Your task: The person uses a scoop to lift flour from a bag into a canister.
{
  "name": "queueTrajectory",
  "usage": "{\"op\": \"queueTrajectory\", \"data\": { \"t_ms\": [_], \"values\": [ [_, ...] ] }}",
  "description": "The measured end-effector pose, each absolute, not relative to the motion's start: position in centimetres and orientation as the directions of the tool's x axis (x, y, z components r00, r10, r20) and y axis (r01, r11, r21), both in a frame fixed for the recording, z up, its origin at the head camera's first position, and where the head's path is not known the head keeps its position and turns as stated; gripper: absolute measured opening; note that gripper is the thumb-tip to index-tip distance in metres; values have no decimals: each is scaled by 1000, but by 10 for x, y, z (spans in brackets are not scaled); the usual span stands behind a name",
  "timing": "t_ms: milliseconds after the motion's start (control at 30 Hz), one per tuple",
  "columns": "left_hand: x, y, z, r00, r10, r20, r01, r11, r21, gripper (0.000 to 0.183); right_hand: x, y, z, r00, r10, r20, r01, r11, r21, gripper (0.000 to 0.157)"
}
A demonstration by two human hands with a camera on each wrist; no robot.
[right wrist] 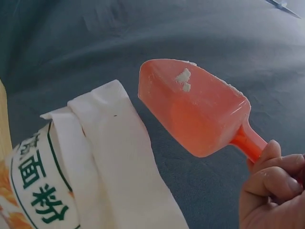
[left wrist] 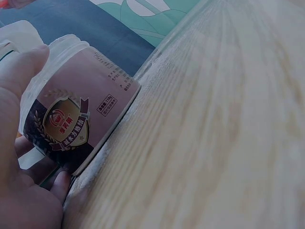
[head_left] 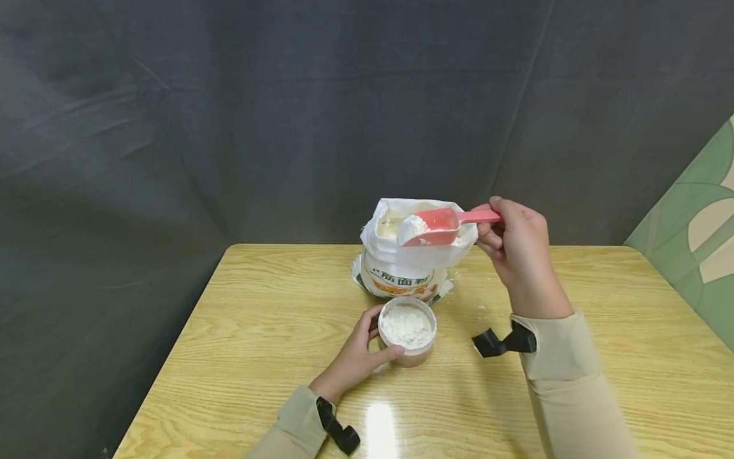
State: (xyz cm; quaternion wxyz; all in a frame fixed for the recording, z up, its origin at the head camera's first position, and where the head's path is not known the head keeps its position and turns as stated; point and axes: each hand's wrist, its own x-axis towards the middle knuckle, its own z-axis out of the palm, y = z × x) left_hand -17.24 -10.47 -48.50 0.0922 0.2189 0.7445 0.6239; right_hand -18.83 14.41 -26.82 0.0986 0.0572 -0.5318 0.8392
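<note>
My right hand [head_left: 518,239] pinches the handle of a red plastic scoop [head_left: 438,226], held level above the mouth of a flour bag. White flour sits in the scoop's front end. In the right wrist view, flour clumps cling to the scoop [right wrist: 190,109]. The white flour bag [head_left: 401,258] stands upright with its top rolled open and flour inside. Close in front of it, a round plastic jar [head_left: 414,357] stands on the table, filled with flour near its rim. My left hand [head_left: 358,350] grips the jar's left side; the left wrist view shows the pink label [left wrist: 100,90].
The wooden table [head_left: 258,319] carries traces of spilled flour [head_left: 482,312] right of the bag and around the jar's base. A dark cloth [head_left: 287,115] hangs behind the table. A green patterned surface [head_left: 699,236] lies at the right edge.
</note>
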Motion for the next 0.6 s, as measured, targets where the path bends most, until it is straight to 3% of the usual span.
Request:
{"op": "queueTrajectory", "data": {
  "t_ms": [233,600],
  "values": [
    [-172,-106,-484,-885,443,143,214,113,970,81,-175,146,-286,-981,87,171,-191,-522,-831,42],
    [-169,-108,-482,-888,437,142,210,110,972,81,-160,141,-315,-975,109,192,-221,-495,-840,51]
  ]
}}
